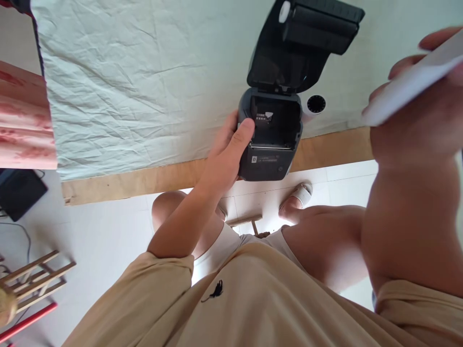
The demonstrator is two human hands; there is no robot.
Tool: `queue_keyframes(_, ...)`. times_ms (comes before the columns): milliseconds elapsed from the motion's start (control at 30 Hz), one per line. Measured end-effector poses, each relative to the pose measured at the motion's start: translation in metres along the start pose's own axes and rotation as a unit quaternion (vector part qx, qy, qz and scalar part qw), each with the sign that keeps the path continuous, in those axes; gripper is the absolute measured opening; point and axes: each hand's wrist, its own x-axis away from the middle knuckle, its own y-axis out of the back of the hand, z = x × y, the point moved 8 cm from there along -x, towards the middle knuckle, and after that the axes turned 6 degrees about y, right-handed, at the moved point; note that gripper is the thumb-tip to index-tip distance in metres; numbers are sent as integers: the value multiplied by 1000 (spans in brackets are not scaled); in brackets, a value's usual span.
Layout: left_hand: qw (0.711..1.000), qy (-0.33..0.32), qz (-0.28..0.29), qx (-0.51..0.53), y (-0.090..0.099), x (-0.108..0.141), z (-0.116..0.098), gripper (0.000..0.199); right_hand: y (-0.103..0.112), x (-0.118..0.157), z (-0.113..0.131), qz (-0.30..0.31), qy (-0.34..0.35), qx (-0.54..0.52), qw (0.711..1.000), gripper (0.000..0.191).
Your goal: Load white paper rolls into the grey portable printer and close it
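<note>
A small black device (268, 164) with its lid (285, 62) swung up is held near the table's front edge. My left hand (231, 149) grips its left side, the thumb over the rim of the hollow compartment. Inside the compartment a small label shows, and no roll lies there. My right hand (415, 106), raised at the far right and blurred, is closed round a flat white object (412, 79), partly cut off by the frame. Just right of the device stands a white cylinder with a dark round top (316, 104).
A pale green cloth (119, 86) covers the table, whose wooden edge (144, 184) runs across the view. My legs are below it. At the left are a pink patterned cloth (23, 120), a black box (21, 193) and a wooden rack (39, 279).
</note>
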Motion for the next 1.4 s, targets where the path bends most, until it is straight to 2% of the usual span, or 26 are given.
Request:
queue_keyframes(33,1000,-7,-2,4,1,0,-1,41,10,3,-14,-76,-38,-14,996,35)
queue_keyframes(67,1000,-10,-6,4,2,0,-1,41,14,7,-18,-125,-43,-3,991,24)
queue_keyframes(100,1000,-9,-6,0,3,-1,-1,40,12,11,-15,-139,-40,8,989,21)
queue_keyframes(200,1000,5,10,-21,4,-1,-2,37,-6,18,14,-79,-2,109,991,21)
queue_keyframes(300,999,-3,26,-28,1,0,-7,29,-17,20,34,-20,56,238,970,21)
queue_keyframes(400,999,-31,-5,-20,5,1,-10,31,-19,19,18,20,40,272,961,39)
queue_keyframes(467,999,-25,-22,-18,8,-1,-6,37,-15,18,4,17,22,272,962,56)
queue_keyframes(533,1000,-8,-24,-14,10,-4,0,42,-11,20,12,-14,88,277,957,61)
queue_keyframes(633,1000,-1,-16,-11,13,-8,7,45,-13,36,53,-77,238,254,934,40)
queue_keyframes(667,1000,-6,-11,-12,14,-8,7,45,-18,41,63,-86,254,234,935,32)
queue_keyframes(700,1000,-10,-6,-14,13,-8,7,46,-27,45,71,-75,248,212,942,30)
queue_keyframes(733,1000,-13,-5,-16,13,-8,7,46,-41,47,75,-44,233,204,950,33)
queue_keyframes(800,1000,-19,-14,-19,13,-8,6,48,-62,50,81,-19,205,202,958,45)
queue_keyframes(900,999,-26,-29,0,12,-6,3,46,-83,45,68,29,116,216,969,53)
queue_keyframes(1000,999,-18,-26,28,10,-6,4,40,-84,41,50,68,51,201,976,58)
queue_keyframes(1067,999,-20,-26,28,10,-7,4,40,-83,41,47,92,56,180,978,56)
queue_keyframes(1167,999,-30,-32,5,10,-6,2,45,-84,45,52,125,99,171,972,45)
queue_keyframes(1300,999,-21,-39,-13,8,-5,1,47,-79,46,54,88,90,180,976,40)
queue_keyframes(1400,999,-28,-34,-9,8,-4,0,47,-83,47,51,111,80,165,977,47)
